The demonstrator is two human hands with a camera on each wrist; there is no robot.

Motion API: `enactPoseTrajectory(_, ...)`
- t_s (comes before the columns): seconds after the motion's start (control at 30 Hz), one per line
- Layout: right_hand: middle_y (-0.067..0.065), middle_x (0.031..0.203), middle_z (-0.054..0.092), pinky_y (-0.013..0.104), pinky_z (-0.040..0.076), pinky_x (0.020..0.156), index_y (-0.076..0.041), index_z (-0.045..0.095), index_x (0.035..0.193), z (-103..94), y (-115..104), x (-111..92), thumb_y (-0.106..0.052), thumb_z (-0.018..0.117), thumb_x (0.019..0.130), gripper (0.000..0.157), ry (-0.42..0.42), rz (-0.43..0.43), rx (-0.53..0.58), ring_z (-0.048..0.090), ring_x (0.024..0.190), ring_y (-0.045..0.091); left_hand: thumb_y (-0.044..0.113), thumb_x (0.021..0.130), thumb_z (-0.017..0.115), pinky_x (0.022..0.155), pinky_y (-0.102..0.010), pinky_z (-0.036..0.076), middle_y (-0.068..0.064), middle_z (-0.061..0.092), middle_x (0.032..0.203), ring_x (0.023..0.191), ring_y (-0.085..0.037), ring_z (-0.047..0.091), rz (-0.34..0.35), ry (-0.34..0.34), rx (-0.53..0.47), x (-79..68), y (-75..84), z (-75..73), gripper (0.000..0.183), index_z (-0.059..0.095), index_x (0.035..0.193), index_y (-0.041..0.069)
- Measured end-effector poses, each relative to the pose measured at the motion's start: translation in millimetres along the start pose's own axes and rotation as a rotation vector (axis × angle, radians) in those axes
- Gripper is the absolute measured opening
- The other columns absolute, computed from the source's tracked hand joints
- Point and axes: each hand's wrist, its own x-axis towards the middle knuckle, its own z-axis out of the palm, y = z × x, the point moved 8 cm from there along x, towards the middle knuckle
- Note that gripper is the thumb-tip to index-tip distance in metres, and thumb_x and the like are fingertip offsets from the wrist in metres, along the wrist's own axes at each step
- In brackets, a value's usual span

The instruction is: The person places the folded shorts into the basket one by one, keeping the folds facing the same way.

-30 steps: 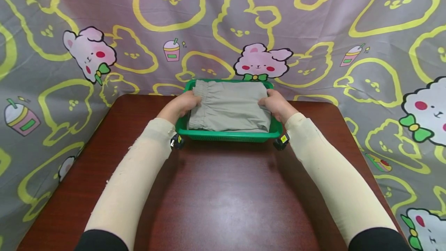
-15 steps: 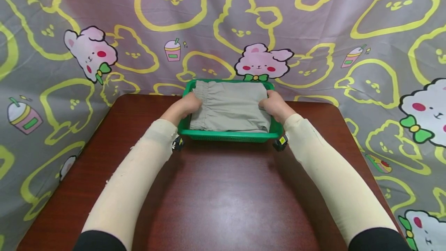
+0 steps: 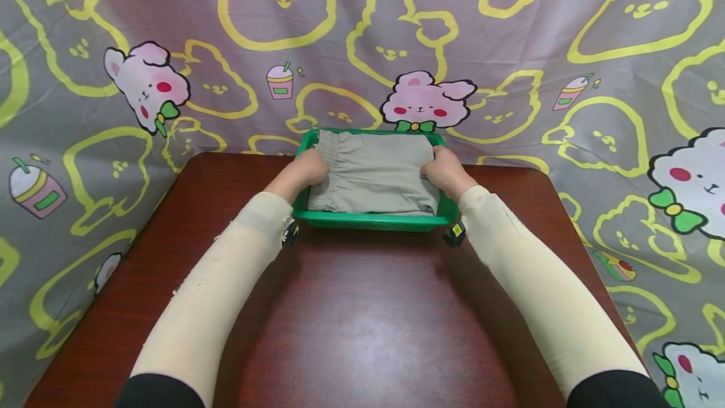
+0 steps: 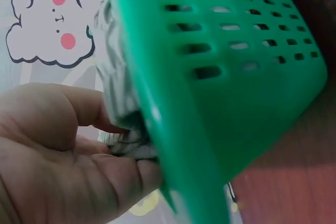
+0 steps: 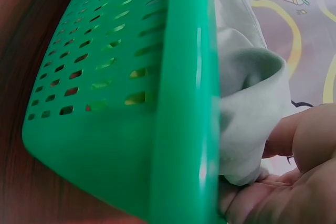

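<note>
Folded grey-green pants (image 3: 379, 172) with a gathered elastic waistband lie in a green plastic basket (image 3: 370, 221). My left hand (image 3: 308, 170) grips the waistband end at the basket's left side. In the left wrist view, thumb and fingers pinch the cloth (image 4: 116, 72) just inside the basket wall. At the right side, my right hand (image 3: 446, 172) holds the opposite end of the pants. The right wrist view has the thumb and fingers around a rounded fold (image 5: 252, 114) beside the rim. Some fingertips are hidden under the cloth.
The basket stands near the back edge of a dark reddish-brown table (image 3: 362, 307). Behind it hangs a patterned cloth backdrop (image 3: 340, 36) with bunny drawings, close to the basket. Slotted holes (image 4: 231, 27) run through the basket's wall.
My left hand has shifted very slightly to the right and inward along the waistband end. The right hand, the pants and the basket look almost still.
</note>
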Motion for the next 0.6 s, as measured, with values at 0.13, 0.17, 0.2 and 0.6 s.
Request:
enactPoseTrajectory(0.13, 0.024, 0.158, 0.037, 0.053, 0.041, 0.111, 0.004, 0.024, 0.158, -0.6, -2.8, -1.4, -0.001, 0.049, 0.093, 0.07, 0.005, -0.023, -0.058, 0.044, 0.132, 0.036, 0.003, 0.1, 0.034, 0.056, -0.03, 0.031, -0.008, 0.038, 0.082, 0.059, -0.016, 0.025, -0.017, 0.01, 0.138, 2.2, 3.2, -0.1, 0.025, 0.042, 0.077, 0.008)
enactPoseTrajectory(0.17, 0.024, 0.159, 0.036, 0.053, 0.041, 0.111, 0.005, 0.023, 0.158, -0.4, -3.6, -1.7, -0.001, 0.049, 0.093, 0.071, 0.005, -0.027, -0.071, 0.044, 0.132, 0.036, 0.002, 0.1, 0.034, 0.056, -0.03, 0.03, -0.007, 0.034, 0.078, 0.06, -0.016, 0.025, -0.023, 0.001, 0.167, 2.3, 3.9, 0.4, 0.028, 0.039, 0.074, 0.01)
enactPoseTrajectory(0.2, 0.024, 0.159, 0.036, 0.053, 0.041, 0.111, 0.006, 0.023, 0.158, -0.2, -4.5, -1.8, -0.001, 0.048, 0.092, 0.071, 0.005, -0.031, -0.084, 0.043, 0.133, 0.036, 0.002, 0.1, 0.034, 0.056, -0.03, 0.031, -0.007, 0.035, 0.078, 0.06, -0.016, 0.026, -0.024, -0.004, 0.192, 2.1, 4.8, 0.7, 0.029, 0.039, 0.073, 0.011)
enactPoseTrajectory(0.6, 0.027, 0.163, 0.028, 0.054, 0.039, 0.114, 0.007, 0.015, 0.16, 1.8, -6.1, -3.3, -0.004, 0.048, 0.095, 0.073, -0.011, -0.021, -0.208, 0.036, 0.145, 0.039, 0.011, 0.107, 0.03, 0.061, -0.032, 0.038, -0.022, 0.057, 0.115, 0.067, -0.02, 0.038, -0.016, -0.038, 0.208, 9.5, 0.9, 1.2, 0.033, 0.06, 0.109, -0.004)
